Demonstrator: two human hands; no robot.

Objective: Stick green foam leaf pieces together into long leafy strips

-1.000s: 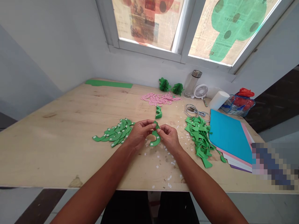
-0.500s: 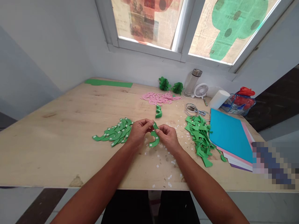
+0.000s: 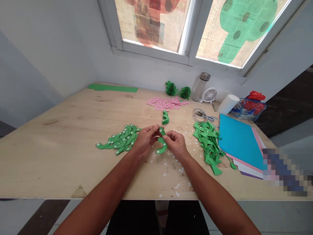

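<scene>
Between my two hands is a curved green paper cutout (image 3: 161,149) with small white squares stuck on it. My left hand (image 3: 146,139) pinches near its upper end, and my right hand (image 3: 175,141) grips it at the middle with thumb and fingers. The lower curve hangs free just above the table. Left of my left hand lies a pile of similar green cutouts (image 3: 122,140), also dotted with white squares. Straight ahead, beyond my hands, sits a small stack of green cutouts (image 3: 165,117).
Pink cutouts (image 3: 166,103) lie farther back, before two green paper shapes (image 3: 171,88). Green scraps (image 3: 208,143) and coloured sheets (image 3: 239,140) are on the right. Behind them are scissors (image 3: 201,114), a small fan (image 3: 209,95), a bottle (image 3: 199,86) and a white roll (image 3: 228,104).
My left hand's fingers have shifted slightly at the upper end of the green cutout, showing more of it. My right hand keeps its grip. The view has moved very slightly.
</scene>
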